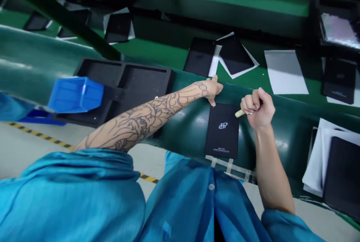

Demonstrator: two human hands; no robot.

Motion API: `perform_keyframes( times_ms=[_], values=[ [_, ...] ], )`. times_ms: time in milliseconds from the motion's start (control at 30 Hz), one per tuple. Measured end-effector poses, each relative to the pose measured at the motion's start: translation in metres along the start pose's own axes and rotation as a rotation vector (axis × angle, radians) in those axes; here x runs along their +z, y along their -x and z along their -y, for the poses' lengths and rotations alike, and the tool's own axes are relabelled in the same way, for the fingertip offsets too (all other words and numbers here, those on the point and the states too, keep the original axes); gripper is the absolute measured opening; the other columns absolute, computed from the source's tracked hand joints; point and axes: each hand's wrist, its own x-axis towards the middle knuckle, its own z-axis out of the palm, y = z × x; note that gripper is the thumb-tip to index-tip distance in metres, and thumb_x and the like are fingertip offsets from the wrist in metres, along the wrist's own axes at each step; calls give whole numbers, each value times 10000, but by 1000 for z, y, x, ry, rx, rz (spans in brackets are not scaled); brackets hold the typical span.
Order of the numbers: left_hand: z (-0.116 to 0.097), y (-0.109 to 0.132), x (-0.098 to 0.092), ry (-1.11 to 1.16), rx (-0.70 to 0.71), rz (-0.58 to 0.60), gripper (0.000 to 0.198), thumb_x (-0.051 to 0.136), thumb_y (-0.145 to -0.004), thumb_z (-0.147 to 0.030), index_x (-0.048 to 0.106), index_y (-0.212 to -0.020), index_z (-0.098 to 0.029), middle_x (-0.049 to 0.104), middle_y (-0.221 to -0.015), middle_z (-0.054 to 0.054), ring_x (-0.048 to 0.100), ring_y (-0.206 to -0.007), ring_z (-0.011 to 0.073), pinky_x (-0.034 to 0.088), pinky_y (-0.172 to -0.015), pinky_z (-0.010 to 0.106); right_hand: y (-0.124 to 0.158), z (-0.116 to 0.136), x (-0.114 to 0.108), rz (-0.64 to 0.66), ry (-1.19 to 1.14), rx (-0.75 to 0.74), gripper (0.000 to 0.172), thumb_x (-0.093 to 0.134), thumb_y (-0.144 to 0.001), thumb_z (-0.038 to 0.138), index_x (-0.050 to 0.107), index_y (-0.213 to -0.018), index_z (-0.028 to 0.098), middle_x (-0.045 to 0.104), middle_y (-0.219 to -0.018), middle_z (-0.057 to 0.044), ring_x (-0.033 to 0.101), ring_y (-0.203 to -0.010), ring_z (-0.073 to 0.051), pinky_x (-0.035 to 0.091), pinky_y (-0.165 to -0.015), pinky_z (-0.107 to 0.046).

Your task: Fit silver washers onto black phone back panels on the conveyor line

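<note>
A black tablet back cover point(222, 133) with a white "HY" logo lies flat on the dark green bench in front of me. My left hand point(214, 89) reaches across to its top left corner. The thumb points down at that corner, seemingly touching it, and the other fingers are spread. To the right of the cover, my right hand point(257, 107) is closed around a short pale yellow stick point(240, 113). The stick's blunt end points towards the cover's upper right edge, and the rest is hidden in the fist.
Left are a black divided tray point(146, 80) and a blue bin point(77, 93). Black covers point(199, 56) and white sheets point(286, 71) lie on the green belt beyond the bench. At right sits a stack of sheets point(317, 163) with a black panel point(342, 176). A green bar point(64, 18) slants across upper left.
</note>
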Motion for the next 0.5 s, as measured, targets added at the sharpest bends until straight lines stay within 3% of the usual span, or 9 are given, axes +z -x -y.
perform_keyframes(
  times_ms=[167,333,400,500],
  values=[
    [10,54,19,34,-64,-106,368,839,-861,-331,563,-1078,-219,460,-1309,117,552,-1176,346,504,-1032,521,-23,-22,56,-9,130,-154,700,718,-919,660,279,-534,274,228,-451,62,214,-408,-110,253,-390,-287],
    [5,79,32,116,17,-221,360,756,-929,-306,514,-1181,-218,446,-1324,136,542,-1205,343,523,-1048,534,-43,-43,78,34,140,-190,746,724,-913,688,241,-539,260,212,-444,75,212,-393,-90,205,-412,-280],
    [12,96,32,197,113,-359,355,736,-949,-295,515,-1215,-216,448,-1314,129,550,-1208,311,504,-1111,504,-42,-46,81,66,137,-181,754,734,-919,673,242,-527,256,208,-441,77,207,-384,-86,171,-417,-280],
    [37,141,31,257,182,-669,261,629,-1030,-318,544,-1251,-211,465,-1320,134,542,-1253,288,477,-1162,466,-40,-49,83,112,149,-160,763,757,-921,643,245,-510,255,209,-434,77,192,-378,-83,134,-426,-283]
  ],
)
